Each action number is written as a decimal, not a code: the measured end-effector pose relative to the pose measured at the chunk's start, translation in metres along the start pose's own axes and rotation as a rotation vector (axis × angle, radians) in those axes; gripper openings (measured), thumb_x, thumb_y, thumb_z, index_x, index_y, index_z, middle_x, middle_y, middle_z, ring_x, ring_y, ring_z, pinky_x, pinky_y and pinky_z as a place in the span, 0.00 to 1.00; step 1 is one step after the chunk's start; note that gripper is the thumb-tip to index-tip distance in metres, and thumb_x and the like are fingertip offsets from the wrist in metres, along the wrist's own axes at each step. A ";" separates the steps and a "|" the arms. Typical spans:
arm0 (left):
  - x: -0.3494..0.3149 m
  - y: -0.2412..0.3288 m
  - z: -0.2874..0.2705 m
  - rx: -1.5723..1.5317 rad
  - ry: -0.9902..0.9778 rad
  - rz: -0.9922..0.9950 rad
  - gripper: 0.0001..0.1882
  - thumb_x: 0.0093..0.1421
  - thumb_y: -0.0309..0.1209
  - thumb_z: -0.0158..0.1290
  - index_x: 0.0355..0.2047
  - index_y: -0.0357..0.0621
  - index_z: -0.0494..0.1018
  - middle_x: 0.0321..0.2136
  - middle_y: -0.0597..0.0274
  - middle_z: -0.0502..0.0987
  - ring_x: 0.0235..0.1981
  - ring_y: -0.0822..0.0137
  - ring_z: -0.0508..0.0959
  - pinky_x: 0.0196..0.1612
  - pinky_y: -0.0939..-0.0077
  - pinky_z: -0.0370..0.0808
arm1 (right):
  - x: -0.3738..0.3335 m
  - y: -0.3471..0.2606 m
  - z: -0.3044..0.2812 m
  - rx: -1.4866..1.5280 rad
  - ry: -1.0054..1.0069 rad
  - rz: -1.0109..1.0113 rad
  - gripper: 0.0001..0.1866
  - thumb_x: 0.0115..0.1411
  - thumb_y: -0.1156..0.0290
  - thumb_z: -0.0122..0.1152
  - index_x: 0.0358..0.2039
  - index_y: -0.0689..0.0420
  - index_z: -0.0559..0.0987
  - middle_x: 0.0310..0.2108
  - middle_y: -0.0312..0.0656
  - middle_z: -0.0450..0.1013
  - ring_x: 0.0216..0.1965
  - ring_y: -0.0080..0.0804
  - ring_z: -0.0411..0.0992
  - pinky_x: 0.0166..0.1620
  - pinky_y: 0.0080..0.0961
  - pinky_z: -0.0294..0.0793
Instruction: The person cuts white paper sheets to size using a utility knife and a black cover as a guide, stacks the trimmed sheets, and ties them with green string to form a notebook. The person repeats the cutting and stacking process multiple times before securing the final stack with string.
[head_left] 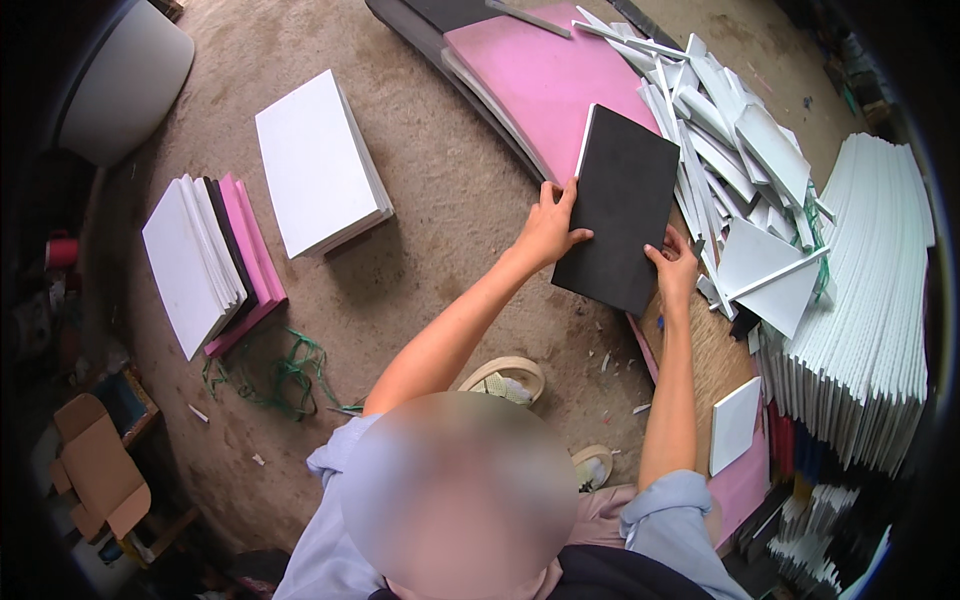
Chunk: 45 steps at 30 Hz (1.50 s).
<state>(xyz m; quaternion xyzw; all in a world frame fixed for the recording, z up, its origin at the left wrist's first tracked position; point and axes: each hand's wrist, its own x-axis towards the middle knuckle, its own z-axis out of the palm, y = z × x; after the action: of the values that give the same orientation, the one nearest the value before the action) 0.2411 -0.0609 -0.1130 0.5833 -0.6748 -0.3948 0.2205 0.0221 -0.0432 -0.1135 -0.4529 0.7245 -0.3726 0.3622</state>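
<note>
Both hands hold a rectangular stack of foam-like sheets, black on top with a white edge showing along its left side. At the left long edge my left hand grips it, thumb on the black face and fingers along the side. My right hand pinches the lower right edge, its thumb on top; its other fingers are partly hidden. The stack is tilted over the near end of a large pink sheet and the wooden bench top. What lies under the black sheet is mostly hidden.
White offcut strips heap on the right, beside a tall stack of white sheets. On the floor at left are a white sheet stack, a white, black and pink stack, green string and a cardboard box.
</note>
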 end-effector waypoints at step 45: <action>0.017 0.044 0.016 0.515 0.022 0.489 0.55 0.39 0.51 0.60 0.59 0.38 0.43 0.58 0.42 0.42 0.60 0.44 0.39 0.57 0.44 0.40 | -0.050 0.033 -0.049 -0.576 0.357 0.043 0.29 0.51 0.62 0.59 0.46 0.69 0.63 0.41 0.56 0.61 0.42 0.47 0.63 0.45 0.37 0.65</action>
<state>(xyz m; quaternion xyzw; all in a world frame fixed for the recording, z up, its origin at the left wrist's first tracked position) 0.1984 -0.0723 -0.0907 0.4452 -0.8694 -0.1408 0.1613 -0.0162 0.0238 -0.1099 -0.4487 0.8614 -0.2184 0.0947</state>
